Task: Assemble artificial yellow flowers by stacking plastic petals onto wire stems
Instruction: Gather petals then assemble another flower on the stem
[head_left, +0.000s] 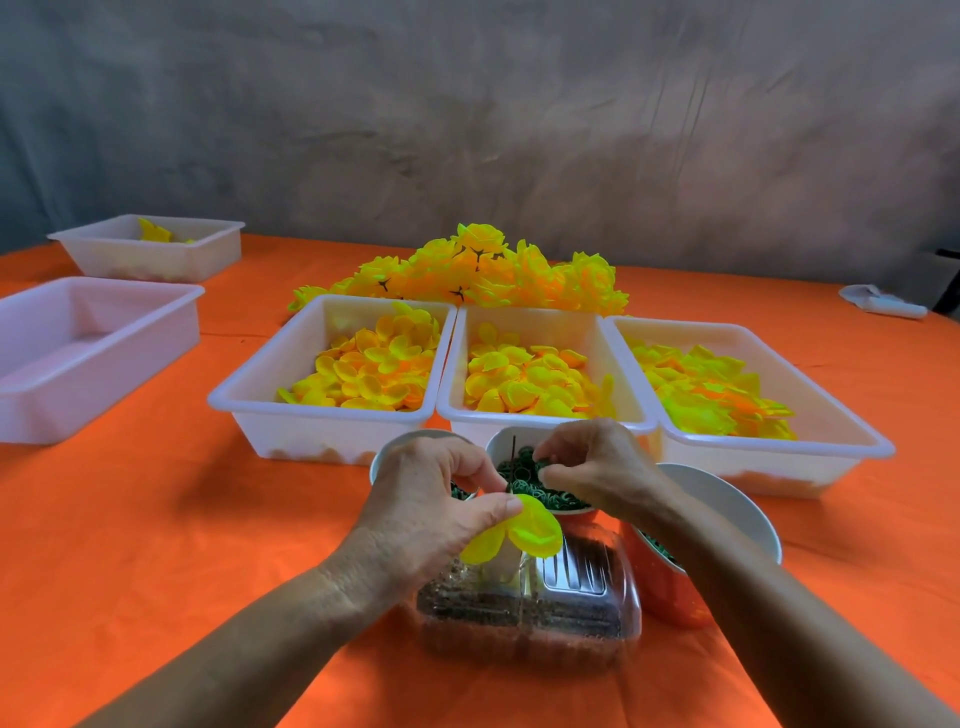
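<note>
Petals (524, 532), yellow, pinched between thumb and forefinger of left hand (426, 512), low centre above clear box (524, 618). Wire stem (513, 460) stands roughly upright just behind, in bowl of green rings (540, 480). Right hand (597, 467), nearer the bowl, pinches a small green piece over it; next likely threading onto the stem.

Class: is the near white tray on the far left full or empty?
Empty: the near-left tray shows only its bare pale floor, no yellow petals.
</note>
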